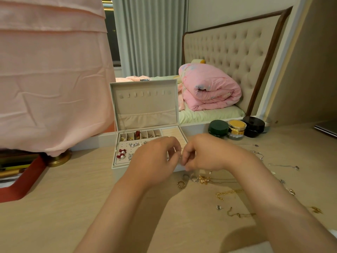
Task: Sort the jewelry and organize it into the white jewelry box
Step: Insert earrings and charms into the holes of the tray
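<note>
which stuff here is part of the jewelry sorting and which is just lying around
Job: white jewelry box, red bow earrings in it, gold ring, silver rings, gold chain on the table, left hand and right hand meeting at the box front.
Lying about: green jar, gold jar, black jar, pink quilt, pink cloth.

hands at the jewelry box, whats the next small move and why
Probably lower the small silver piece, which both the left hand and right hand seem to pinch, onto the earring panel of the open white jewelry box; pearl earrings already sit there, and the hands hover right above it.
</note>
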Demonstrator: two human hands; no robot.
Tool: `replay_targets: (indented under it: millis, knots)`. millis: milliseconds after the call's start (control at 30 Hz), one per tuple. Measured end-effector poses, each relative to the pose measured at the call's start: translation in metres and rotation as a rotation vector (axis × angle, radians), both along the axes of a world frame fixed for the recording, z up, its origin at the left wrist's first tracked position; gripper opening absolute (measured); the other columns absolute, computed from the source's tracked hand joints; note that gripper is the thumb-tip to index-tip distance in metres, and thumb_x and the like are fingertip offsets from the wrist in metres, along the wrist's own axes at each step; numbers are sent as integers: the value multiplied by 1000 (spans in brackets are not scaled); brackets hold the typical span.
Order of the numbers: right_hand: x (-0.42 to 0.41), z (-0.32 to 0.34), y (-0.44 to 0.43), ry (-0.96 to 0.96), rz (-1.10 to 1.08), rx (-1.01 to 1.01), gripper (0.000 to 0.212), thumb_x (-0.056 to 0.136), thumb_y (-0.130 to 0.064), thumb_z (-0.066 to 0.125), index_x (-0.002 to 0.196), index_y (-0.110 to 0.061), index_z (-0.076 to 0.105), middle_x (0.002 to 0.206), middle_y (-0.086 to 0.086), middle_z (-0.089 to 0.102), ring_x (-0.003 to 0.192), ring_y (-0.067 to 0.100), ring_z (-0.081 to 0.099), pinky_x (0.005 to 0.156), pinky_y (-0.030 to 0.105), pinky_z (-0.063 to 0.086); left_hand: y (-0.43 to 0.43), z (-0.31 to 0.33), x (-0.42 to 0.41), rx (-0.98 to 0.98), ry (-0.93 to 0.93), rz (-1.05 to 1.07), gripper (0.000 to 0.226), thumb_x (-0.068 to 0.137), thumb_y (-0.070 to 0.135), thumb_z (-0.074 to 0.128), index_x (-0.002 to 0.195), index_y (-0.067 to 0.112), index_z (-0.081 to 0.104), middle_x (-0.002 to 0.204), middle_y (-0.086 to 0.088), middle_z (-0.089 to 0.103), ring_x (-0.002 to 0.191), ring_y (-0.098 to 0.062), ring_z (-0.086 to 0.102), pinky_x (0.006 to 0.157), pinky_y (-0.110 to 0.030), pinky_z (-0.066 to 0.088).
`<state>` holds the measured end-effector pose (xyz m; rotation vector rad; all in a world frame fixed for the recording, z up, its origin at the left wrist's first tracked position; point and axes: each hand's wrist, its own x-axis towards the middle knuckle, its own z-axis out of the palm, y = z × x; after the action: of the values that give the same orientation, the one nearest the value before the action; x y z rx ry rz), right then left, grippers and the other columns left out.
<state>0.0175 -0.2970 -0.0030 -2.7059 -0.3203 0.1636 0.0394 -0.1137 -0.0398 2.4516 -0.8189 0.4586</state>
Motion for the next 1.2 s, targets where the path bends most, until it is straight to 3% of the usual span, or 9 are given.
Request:
replay_targets:
  millis: [133,300,400,500,600,767,967,1100,1200]
  knots:
    - [-7,-12,13,76,41,-148,15,74,-29,85,87,-33,80,77,-17,72,74,2,66,72,29,58,7,-3,-12,109,67,-8,7,87,38,57,91,36,63,80,17,62,71,-1,53,61,-27,40]
    - [-10,-23,23,70,74,-298,11,77,-29,80,88,-32,80,80,-18,70,76,1,61,74,29,56,12,-20,-15,195,241,-30,15,85,33,60,96,34,71,85,17,68,77,-1,58,72,-26,51]
    - [-8,-28,25,73,97,-317,8,80,-28,78,88,-30,80,82,-17,73,78,2,63,78,30,57,12,-24,-13,213,267,-71,18,87,30,60,99,34,72,91,15,72,74,-1,55,71,-23,47]
    - [-8,-26,20,108,89,-212,6,84,-25,73,86,-27,79,81,-13,73,78,4,66,73,26,57,13,-27,-11,179,284,-96,20,87,29,63,103,36,73,94,16,73,75,1,54,72,-21,46]
    - [-6,-15,10,120,60,31,11,87,-22,70,82,-25,78,77,-10,75,73,4,69,62,19,53,15,-26,-7,-19,348,-107,18,86,26,70,98,39,75,91,20,74,78,9,62,76,-15,49]
    - [-3,-4,0,4,5,331,5,90,-28,72,87,-26,75,65,-11,70,53,0,60,57,25,50,12,-16,-4,-420,338,-52,7,88,21,75,92,26,75,77,11,73,65,-4,68,59,-13,47]
    - [7,-12,-1,-138,-89,557,10,95,-23,68,89,-23,76,56,-8,65,47,2,55,46,14,42,3,-9,12,-451,260,43,6,89,33,71,83,32,70,74,19,65,66,-11,61,65,-46,59]
    - [20,-26,-4,-296,-149,532,7,91,-24,73,90,-28,79,68,-11,72,56,7,64,62,28,57,-6,-9,23,-416,255,67,7,90,33,70,84,32,68,72,14,65,65,-12,61,62,-49,58]
    - [30,-33,-3,-404,-166,421,9,91,-25,72,93,-30,80,67,-24,68,60,-5,60,66,25,51,-9,-7,32,-365,276,112,3,91,34,69,90,36,67,80,18,68,65,-11,67,56,-43,60]
